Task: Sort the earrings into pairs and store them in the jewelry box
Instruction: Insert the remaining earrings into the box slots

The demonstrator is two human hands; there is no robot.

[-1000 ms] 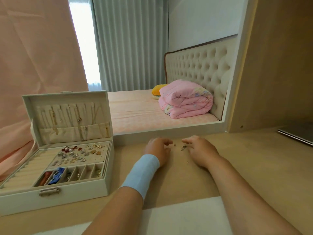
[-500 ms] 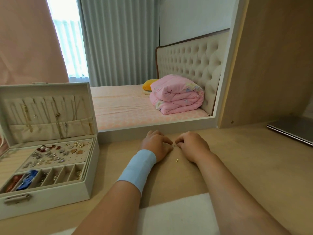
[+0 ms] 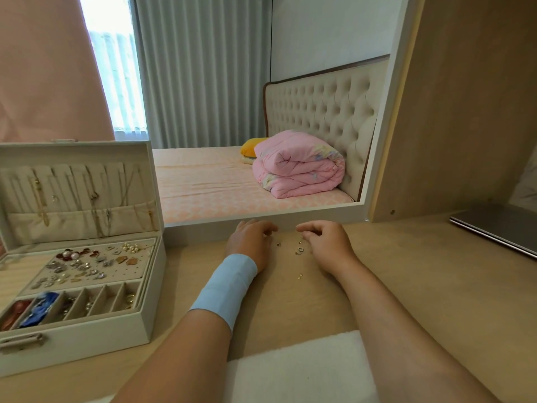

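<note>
Several small loose earrings (image 3: 299, 250) lie on the wooden desk between my hands, with one gold earring (image 3: 299, 276) a little nearer to me. My left hand (image 3: 250, 242), a light blue band on its wrist, rests on the desk just left of them with loosely curled fingers and nothing visible in it. My right hand (image 3: 327, 242) rests just right of them; its curled fingertips hover over a tiny piece, and a grip cannot be made out. The open white jewelry box (image 3: 87, 341) stands at the left, with several earrings on its perforated pad.
A white-framed mirror (image 3: 374, 158) stands right behind my hands and reflects a bed. A closed laptop (image 3: 499, 228) lies at the right. A white cloth (image 3: 299, 370) lies at the desk's near edge. The box's raised lid holds necklaces.
My hands, touching half a second ago, have moved apart, uncovering the earrings between them. The view has shifted slightly, so the box sits further left than a second ago.
</note>
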